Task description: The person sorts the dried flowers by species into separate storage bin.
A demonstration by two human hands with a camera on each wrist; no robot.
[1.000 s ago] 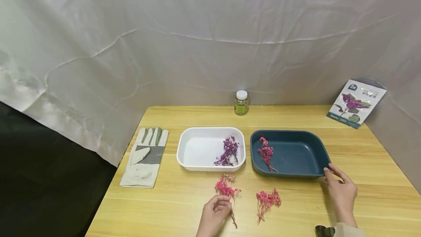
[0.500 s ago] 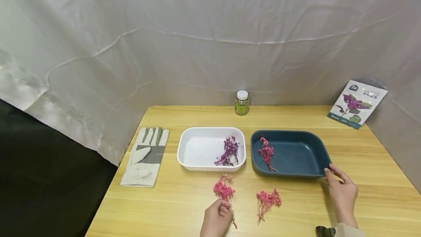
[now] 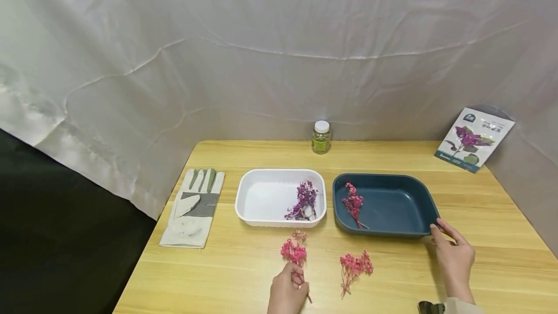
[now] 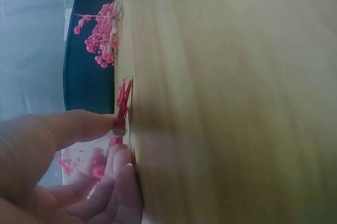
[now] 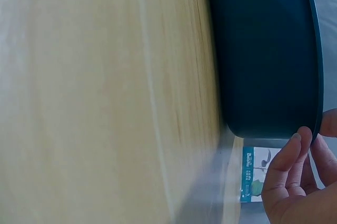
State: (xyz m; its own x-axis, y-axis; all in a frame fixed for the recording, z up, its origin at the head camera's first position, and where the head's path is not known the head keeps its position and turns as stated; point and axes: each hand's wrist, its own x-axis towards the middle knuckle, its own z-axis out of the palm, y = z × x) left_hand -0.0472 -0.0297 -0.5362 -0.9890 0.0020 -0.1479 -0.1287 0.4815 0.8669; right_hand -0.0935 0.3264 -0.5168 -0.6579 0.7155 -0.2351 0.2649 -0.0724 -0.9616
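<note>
My left hand (image 3: 287, 290) pinches the stem of a pink dried flower sprig (image 3: 294, 252) between thumb and fingers, low over the table in front of the white tray. The left wrist view shows the reddish stems (image 4: 124, 100) poking out past the thumb. At the near right corner of the dark blue tray (image 3: 401, 207), my right hand (image 3: 454, 256) grips the rim, thumb on one side and fingers on the other. Inside that tray, against its left side, lies one pink sprig (image 3: 354, 205). Another pink sprig (image 3: 355, 269) rests on the table between my hands.
The white tray (image 3: 257, 202) holds purple dried flowers (image 3: 302, 200) at its right end. A folded work glove (image 3: 192, 212) lies on the left. Behind stand a small white-capped jar (image 3: 321, 138) and, far right, a seed packet (image 3: 474, 138) leaning on the curtain.
My left hand has moved slightly right and down and its fingers have closed in on the sprig's stem; the blossoms have swung a little left. The right hand stays at the tray's corner.
</note>
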